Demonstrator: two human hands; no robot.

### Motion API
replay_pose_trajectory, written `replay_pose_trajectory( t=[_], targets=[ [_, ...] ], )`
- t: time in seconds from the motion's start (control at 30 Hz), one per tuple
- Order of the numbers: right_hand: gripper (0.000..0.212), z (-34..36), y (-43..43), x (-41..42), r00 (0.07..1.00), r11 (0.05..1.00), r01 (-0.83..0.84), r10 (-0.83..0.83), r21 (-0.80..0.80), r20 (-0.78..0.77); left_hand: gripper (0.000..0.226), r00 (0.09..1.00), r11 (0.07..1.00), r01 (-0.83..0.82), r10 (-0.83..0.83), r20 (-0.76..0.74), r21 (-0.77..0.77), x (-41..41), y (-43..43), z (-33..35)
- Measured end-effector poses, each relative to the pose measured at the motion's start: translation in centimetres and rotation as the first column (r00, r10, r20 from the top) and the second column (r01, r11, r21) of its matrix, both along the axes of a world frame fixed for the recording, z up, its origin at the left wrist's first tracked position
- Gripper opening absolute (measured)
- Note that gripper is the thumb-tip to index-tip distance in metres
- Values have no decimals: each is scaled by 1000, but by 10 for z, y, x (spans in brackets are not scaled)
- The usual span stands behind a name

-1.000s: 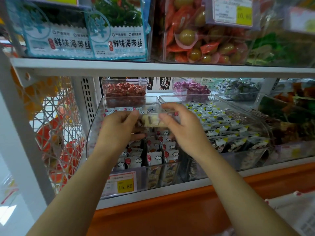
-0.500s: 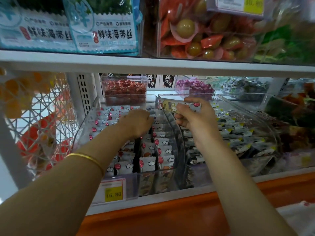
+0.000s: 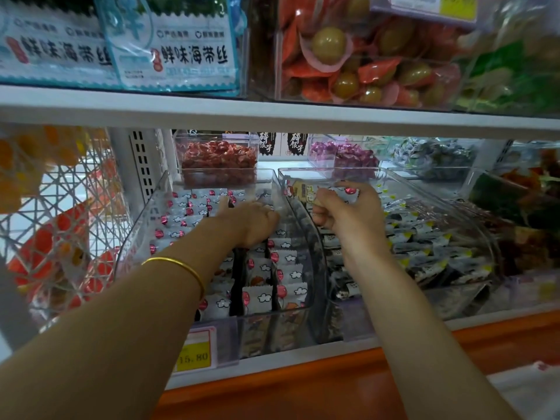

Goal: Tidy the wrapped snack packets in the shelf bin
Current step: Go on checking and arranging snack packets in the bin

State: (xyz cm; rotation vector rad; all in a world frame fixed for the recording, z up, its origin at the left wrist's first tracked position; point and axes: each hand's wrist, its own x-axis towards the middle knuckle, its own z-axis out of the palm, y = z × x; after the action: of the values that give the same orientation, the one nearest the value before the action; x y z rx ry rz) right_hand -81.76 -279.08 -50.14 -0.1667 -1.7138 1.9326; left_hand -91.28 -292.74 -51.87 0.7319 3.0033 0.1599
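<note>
Snack packets (image 3: 263, 298) should feel light, crinkly and slippery, so take one by a sealed end. The right hand (image 3: 348, 216) pinches a tan packet (image 3: 303, 192) at its 11 o'clock; the left hand (image 3: 251, 219) rests on the rows, fingers apparently straight.

White, balloon-printed snack packets (image 3: 261, 299) stand in rows inside the clear shelf bin (image 3: 141, 229)

Left hand (image 3: 254, 221) flat; right fingers (image 3: 321, 214) curled.

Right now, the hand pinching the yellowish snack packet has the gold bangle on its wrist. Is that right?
No. The head view shows the thin gold bangle on the other wrist, behind the left hand, which reaches among the white cloud-printed packets. The bare-wristed right hand pinches the yellowish wrapped snack packet.
</note>
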Motion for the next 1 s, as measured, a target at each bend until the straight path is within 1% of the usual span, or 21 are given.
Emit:
replay_pose_trajectory(
  t=[0.1,0.2,0.27,0.3,0.33,0.37,0.4,0.47,0.53,0.6,0.67,0.7,0.77,0.83,0.9,0.97,1.0],
  targets=[
    [23,0,-1,0,1000,1000,-2,2,15,2,46,999,999,22,-21,-27,37,3,-3,1],
    [21,2,-3,0,1000,994,-4,2,109,11,52,997,997,64,-62,-47,37,8,-7,0],
    [17,5,-5,-5,1000,978,9,-12,210,13,52,994,995,95,-94,-47,27,11,-10,0],
    [16,8,-6,-10,1000,959,15,-18,284,5,52,993,994,106,-105,-48,27,13,-11,-1],
    [17,11,-7,-16,1000,917,24,-24,397,-5,52,993,993,112,-110,-46,35,14,-13,-1],
    [20,13,-7,-24,999,843,34,-31,537,-14,51,993,992,115,-113,-43,46,16,-14,-2],
    [25,15,-8,-33,999,743,42,-38,668,-21,50,992,991,120,-118,-40,58,17,-16,-2],
    [31,20,-12,-50,1000,552,24,-26,834,-12,49,991,988,134,-131,-41,71,20,-18,-4],
    [34,23,-18,-65,1000,390,-1,-6,921,3,49,988,987,147,-144,-49,70,22,-20,-4],
    [39,24,-23,-78,1000,202,-21,-13,979,24,49,987,986,153,-150,-55,60,23,-22,-4],
    [42,24,-28,-91,997,10,-59,-57,998,59,48,987,986,156,-154,-44,53,25,-24,-4],
    [40,24,-29,-95,993,-62,-81,-86,995,75,46,987,985,159,-157,-33,63,26,-25,-4],
    [34,25,-32,-103,986,-149,-133,-119,980,116,41,986,981,166,-164,-31,98,28,-28,-2],
    [25,26,-35,-109,981,-233,-183,-108,955,161,43,982,976,181,-172,-80,121,29,-31,0],
    [22,25,-36,-115,961,-316,-277,-118,907,252,46,974,976,192,-177,-139,104,29,-34,1],
    [31,23,-36,-121,919,-350,-395,-162,849,361,48,972,983,179,-169,-166,48,27,-36,1],
    [34,24,-36,-124,898,-339,-441,-170,831,406,49,973,986,164,-159,-169,15,26,-37,0]
  ],
)
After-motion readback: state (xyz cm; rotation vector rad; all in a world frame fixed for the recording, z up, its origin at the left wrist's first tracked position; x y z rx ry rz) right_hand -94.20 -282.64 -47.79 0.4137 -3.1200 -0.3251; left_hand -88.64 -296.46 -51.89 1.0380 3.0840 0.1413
